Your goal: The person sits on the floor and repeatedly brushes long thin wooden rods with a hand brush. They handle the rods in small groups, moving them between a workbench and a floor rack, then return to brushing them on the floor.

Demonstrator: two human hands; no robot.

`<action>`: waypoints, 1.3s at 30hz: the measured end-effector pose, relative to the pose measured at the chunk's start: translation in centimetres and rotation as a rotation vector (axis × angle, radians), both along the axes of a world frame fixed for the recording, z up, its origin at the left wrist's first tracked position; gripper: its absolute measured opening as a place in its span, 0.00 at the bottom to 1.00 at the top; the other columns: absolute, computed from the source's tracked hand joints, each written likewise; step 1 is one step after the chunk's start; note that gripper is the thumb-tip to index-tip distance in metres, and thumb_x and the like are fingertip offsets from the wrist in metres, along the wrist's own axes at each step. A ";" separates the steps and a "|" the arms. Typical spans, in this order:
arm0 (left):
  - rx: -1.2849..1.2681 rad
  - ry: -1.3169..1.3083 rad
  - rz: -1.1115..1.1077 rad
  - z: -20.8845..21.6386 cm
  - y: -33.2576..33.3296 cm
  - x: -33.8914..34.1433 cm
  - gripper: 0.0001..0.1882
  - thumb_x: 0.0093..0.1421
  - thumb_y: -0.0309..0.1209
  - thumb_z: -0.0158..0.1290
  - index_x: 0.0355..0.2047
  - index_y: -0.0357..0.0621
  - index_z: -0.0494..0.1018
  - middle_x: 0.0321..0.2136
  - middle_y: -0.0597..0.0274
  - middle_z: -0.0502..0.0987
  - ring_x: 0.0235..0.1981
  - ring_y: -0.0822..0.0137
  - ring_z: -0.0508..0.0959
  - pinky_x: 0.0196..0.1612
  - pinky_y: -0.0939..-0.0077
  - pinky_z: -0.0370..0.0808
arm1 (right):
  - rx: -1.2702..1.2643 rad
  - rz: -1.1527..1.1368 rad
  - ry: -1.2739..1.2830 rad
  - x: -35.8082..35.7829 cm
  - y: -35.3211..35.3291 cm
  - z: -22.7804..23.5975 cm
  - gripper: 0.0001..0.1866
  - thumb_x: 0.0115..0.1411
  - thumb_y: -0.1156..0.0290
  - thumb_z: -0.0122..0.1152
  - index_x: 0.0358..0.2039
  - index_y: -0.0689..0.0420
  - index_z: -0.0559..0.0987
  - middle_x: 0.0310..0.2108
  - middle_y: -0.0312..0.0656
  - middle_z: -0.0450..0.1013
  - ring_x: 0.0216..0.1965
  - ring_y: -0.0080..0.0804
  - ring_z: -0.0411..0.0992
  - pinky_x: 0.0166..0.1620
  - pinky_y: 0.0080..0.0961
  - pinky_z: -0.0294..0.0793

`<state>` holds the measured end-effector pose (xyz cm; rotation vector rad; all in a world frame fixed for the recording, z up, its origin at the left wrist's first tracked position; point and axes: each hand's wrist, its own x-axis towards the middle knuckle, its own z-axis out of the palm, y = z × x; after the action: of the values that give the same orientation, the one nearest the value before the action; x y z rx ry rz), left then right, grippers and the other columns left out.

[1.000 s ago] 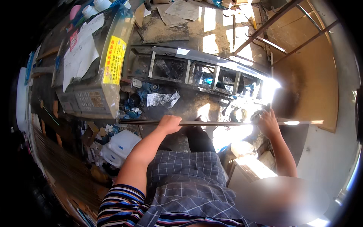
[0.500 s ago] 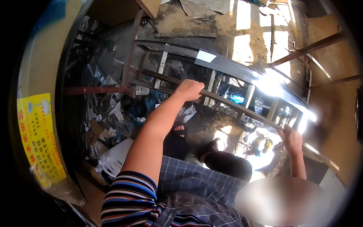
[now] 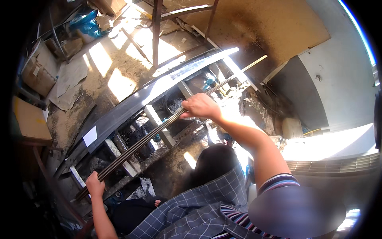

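A bundle of long thin metal rods runs slantwise from lower left to upper right, above a low metal frame with crossbars. My left hand is closed around the bundle close to its lower left end. Farther along, my right hand grips it from above, fingers wrapped round. Beyond that hand the rods carry on to a bright tip near a brown board. Whether the bundle touches the crossbars, I cannot tell.
Along the frame's far side lies a long dark flat bar, glaring in sunlight, with a white patch on it. A brown upright post rises behind. Cardboard boxes stand far left; a brown board leans at upper right.
My view has swung to the right, so the frame and rods now slant up to the right. Both hands still hold the bundle at about the same places.
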<state>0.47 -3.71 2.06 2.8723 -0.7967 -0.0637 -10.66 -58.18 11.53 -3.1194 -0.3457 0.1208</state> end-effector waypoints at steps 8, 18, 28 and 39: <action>0.098 -0.046 -0.025 -3.3 2.8 1.0 0.07 0.42 0.25 0.54 0.21 0.41 0.66 0.21 0.48 0.73 0.27 0.44 0.74 0.32 0.54 0.70 | 0.286 -0.291 -0.274 -1.6 3.0 -3.8 0.21 0.49 0.59 0.64 0.38 0.61 0.74 0.37 0.45 0.71 0.46 0.41 0.67 0.51 0.33 0.64; 0.080 -0.071 -0.011 -3.8 2.0 0.8 0.09 0.40 0.23 0.55 0.23 0.41 0.66 0.23 0.48 0.73 0.30 0.44 0.73 0.33 0.51 0.69 | 0.142 -0.509 -0.329 -2.0 2.6 -7.6 0.38 0.57 0.50 0.52 0.57 0.69 0.59 0.59 0.59 0.55 0.63 0.53 0.50 0.62 0.44 0.50; 0.052 0.031 0.013 0.2 -0.2 1.1 0.34 0.50 0.31 0.56 0.57 0.38 0.58 0.53 0.49 0.65 0.58 0.53 0.61 0.63 0.57 0.51 | 0.055 -0.497 -0.124 -2.1 2.9 -8.6 0.37 0.62 0.50 0.45 0.63 0.61 0.51 0.65 0.54 0.45 0.67 0.48 0.42 0.64 0.46 0.43; 0.055 0.095 0.067 2.1 2.5 0.6 0.45 0.47 0.36 0.58 0.62 0.38 0.48 0.63 0.52 0.50 0.66 0.57 0.45 0.67 0.58 0.40 | -0.011 -0.466 -0.125 -1.7 3.5 -8.8 0.36 0.63 0.49 0.43 0.64 0.60 0.50 0.65 0.54 0.45 0.67 0.47 0.41 0.65 0.45 0.41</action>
<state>1.07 -1.18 4.19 2.9191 -0.6919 -0.2147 -12.31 -54.72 2.77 -3.1233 0.3850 -0.0738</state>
